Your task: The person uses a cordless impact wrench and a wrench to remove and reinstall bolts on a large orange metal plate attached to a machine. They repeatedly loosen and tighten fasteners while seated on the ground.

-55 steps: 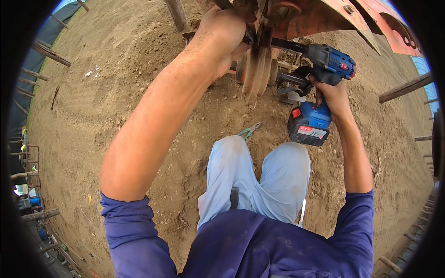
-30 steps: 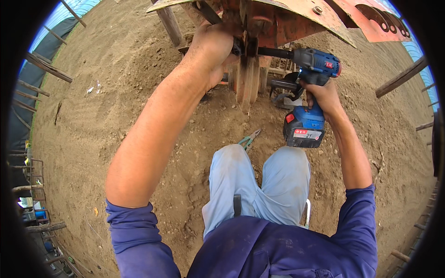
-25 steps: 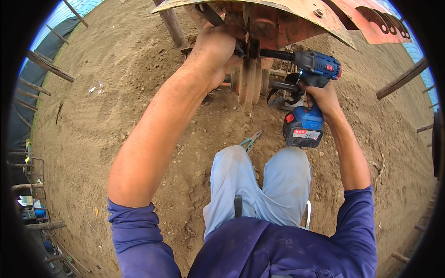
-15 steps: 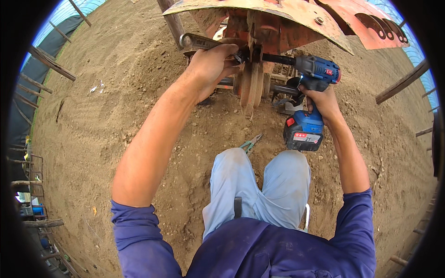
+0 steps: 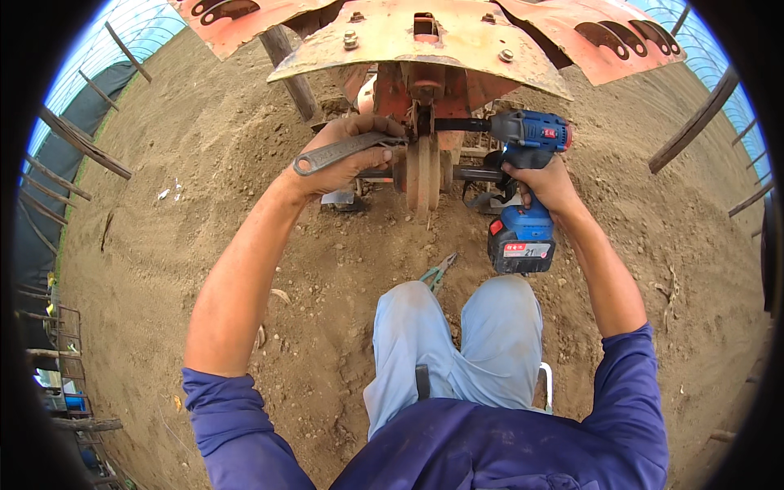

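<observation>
My left hand (image 5: 336, 155) grips a grey adjustable wrench (image 5: 349, 150), its jaw end set against the left side of the tiller's hub by the rusty disc wheel (image 5: 424, 173). My right hand (image 5: 543, 181) holds a blue cordless impact driver (image 5: 529, 163) by its grip, black battery pack hanging below. The driver's long bit points left into the hub, under the dirty orange machine guard (image 5: 425, 41). Both arms reach forward over my knees in light blue trousers.
Green-handled pliers (image 5: 438, 272) lie on the dry soil just ahead of my knees. Tiller tines (image 5: 339, 198) sit left of the wheel. Wooden stakes (image 5: 82, 147) line the left edge and others (image 5: 690, 122) the right. Loose dirt surrounds the machine.
The view has tilted up, showing more of the orange guard. The wrench in my left hand is now plainly visible, held level at the hub. The driver has stayed on the hub.
</observation>
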Available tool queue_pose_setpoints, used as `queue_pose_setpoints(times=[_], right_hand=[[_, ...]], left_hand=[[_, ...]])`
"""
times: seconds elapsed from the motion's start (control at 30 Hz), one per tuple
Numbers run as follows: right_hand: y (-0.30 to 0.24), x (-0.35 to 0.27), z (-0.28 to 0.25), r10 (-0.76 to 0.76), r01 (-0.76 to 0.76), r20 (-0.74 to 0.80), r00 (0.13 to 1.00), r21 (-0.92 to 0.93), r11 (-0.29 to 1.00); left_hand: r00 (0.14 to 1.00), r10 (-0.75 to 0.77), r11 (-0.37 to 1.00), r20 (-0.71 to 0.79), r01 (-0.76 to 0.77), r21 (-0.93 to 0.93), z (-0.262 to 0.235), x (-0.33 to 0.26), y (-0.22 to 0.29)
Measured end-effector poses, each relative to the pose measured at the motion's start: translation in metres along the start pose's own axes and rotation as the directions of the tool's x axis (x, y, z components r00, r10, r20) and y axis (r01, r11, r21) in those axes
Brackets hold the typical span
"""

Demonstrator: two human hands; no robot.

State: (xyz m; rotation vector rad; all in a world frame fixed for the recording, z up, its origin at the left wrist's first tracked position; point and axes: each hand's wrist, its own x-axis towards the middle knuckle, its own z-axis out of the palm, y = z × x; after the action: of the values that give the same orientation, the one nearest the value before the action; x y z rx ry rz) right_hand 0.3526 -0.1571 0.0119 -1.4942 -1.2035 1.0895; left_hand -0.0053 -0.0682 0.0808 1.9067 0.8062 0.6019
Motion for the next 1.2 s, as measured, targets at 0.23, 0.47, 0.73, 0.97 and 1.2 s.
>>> queue_pose_setpoints(times=[0.23,0.47,0.73,0.97,1.2], right_hand=[[-0.004,-0.002,0.002,-0.041,0.041,-0.010,0.999,0.013,0.999],[0.001,0.003,-0.001,-0.017,0.017,-0.003,1.000,-0.004,1.000],[0.006,0.005,0.001,0.009,-0.010,-0.033,0.999,-0.051,0.999],[0.008,0.007,-0.001,0.026,-0.028,-0.028,0.999,-0.064,0.998],[0.003,0.002,0.002,-0.005,0.004,-0.042,0.999,-0.032,0.999]], left_hand=[[0.933,-0.339,0.708,0.118,0.336,-0.621,0.005,-0.007,0.001],[0.945,-0.312,0.816,-0.099,0.213,-0.537,0.020,-0.002,-0.027],[0.964,-0.250,0.968,-0.090,0.252,0.009,-0.014,0.014,-0.003],[0.952,-0.299,0.933,0.059,0.279,0.227,-0.022,0.021,0.022],[0.943,-0.332,0.825,0.024,0.278,0.492,-0.008,0.046,0.033]])
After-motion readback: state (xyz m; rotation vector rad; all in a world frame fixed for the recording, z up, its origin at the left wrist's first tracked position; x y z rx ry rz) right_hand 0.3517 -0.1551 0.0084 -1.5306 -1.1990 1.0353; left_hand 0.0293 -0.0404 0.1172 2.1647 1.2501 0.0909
